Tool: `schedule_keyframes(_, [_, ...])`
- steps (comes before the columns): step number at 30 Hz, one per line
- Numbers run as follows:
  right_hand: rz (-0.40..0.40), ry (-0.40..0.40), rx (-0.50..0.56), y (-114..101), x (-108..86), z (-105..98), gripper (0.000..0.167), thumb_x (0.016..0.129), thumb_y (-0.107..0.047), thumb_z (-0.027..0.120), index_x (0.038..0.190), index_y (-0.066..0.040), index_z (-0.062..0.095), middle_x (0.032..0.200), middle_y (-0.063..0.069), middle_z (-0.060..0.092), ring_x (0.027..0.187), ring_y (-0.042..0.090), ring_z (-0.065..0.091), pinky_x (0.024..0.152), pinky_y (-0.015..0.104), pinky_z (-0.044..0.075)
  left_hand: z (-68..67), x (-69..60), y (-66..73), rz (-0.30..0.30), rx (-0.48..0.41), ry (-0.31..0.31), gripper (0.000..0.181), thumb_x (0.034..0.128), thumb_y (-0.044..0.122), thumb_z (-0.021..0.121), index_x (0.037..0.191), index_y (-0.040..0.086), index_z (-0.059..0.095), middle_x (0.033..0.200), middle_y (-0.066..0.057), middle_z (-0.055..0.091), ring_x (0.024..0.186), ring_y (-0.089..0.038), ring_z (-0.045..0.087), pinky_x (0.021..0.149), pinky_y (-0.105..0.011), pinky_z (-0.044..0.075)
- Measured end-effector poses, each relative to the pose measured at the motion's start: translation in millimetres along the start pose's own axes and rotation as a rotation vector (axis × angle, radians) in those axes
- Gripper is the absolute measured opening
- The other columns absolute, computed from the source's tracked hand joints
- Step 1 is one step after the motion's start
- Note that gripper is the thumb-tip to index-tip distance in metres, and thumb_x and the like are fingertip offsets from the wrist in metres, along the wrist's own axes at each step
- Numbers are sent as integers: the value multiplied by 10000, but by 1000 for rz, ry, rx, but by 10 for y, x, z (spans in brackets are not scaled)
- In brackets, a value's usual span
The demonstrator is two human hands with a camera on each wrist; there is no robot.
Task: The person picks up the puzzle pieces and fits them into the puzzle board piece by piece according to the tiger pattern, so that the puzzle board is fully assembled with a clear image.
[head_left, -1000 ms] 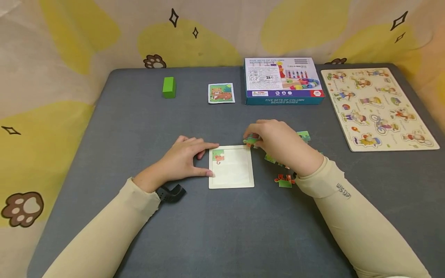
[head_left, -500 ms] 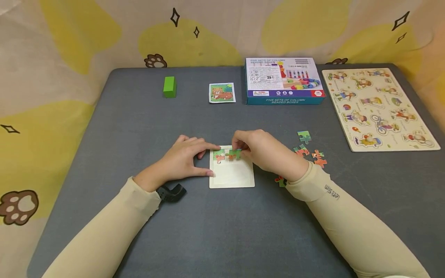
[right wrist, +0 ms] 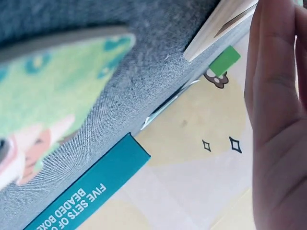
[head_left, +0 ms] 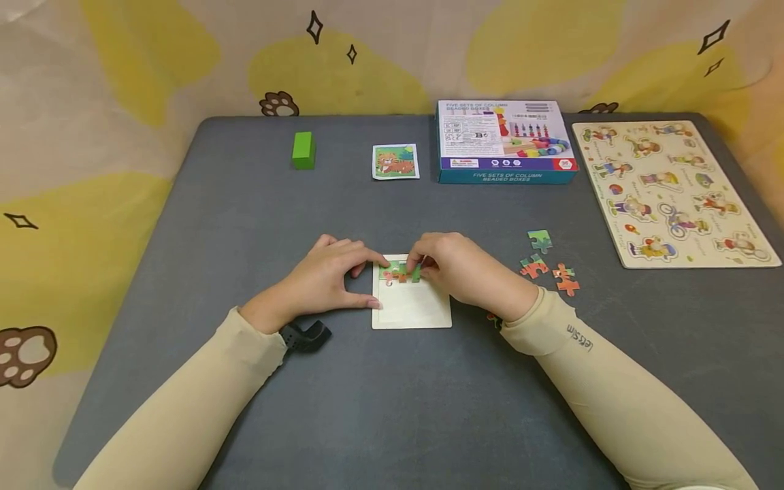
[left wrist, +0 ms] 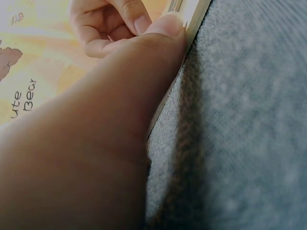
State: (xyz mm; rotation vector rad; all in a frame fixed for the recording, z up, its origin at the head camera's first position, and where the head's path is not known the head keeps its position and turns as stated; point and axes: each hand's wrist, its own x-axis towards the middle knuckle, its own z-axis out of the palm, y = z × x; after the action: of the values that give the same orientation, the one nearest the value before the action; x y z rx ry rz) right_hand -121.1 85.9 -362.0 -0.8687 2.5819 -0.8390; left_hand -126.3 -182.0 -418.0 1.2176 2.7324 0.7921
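Note:
A cream puzzle tray (head_left: 419, 313) lies flat on the table. My left hand (head_left: 327, 275) rests at its left side, index finger along the top left corner and thumb (left wrist: 168, 25) on the left edge. In the tray's upper left corner sits a green and orange jigsaw piece (head_left: 386, 276). My right hand (head_left: 468, 269) pinches a second jigsaw piece (head_left: 402, 277) inside the tray, right beside the first; its fingers partly cover the green end. The right wrist view shows only the side of this hand and the tray's edge, not the pinched piece.
Loose jigsaw pieces (head_left: 535, 267) lie right of the tray, one partly under the right wrist. Behind stand a green block (head_left: 303, 151), a tiger picture card (head_left: 395, 162) and a bead box (head_left: 507, 175). A wooden figure board (head_left: 649, 160) lies at far right.
My right hand has carried a jigsaw piece from beyond the tray's upper right corner into the tray, then slid it left against the first piece. The left hand has kept its place.

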Motion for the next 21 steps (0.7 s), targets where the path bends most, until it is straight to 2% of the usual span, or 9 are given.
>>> schedule_keyframes(5, [-5,23,-66,9,4,23,198,921,100,724,995,-70,794,1037,50,710,922,226,660,845,375,555,-1,6,3,-5,-2,-1,582,793,501,910,1268,228,714,826,83,449,774,-76,435,848,-421,276])
schedule_keyframes(12, [-44,63,-154,-8,-2,73,218,932,91,719,1042,-73,811,1148,67,692,1093,256,682,947,414,544,-1,7,4,-6,4,-3,583,796,510,905,1268,227,713,826,82,447,770,-76,430,845,-419,278])
schedule_keyframes(21, [-109,78,-262,-4,-10,101,271,936,97,700,1056,-104,837,1156,50,709,1091,256,677,879,397,561,7,10,-2,-11,5,-12,578,806,520,892,1276,235,712,826,83,445,763,-79,420,848,-423,275])
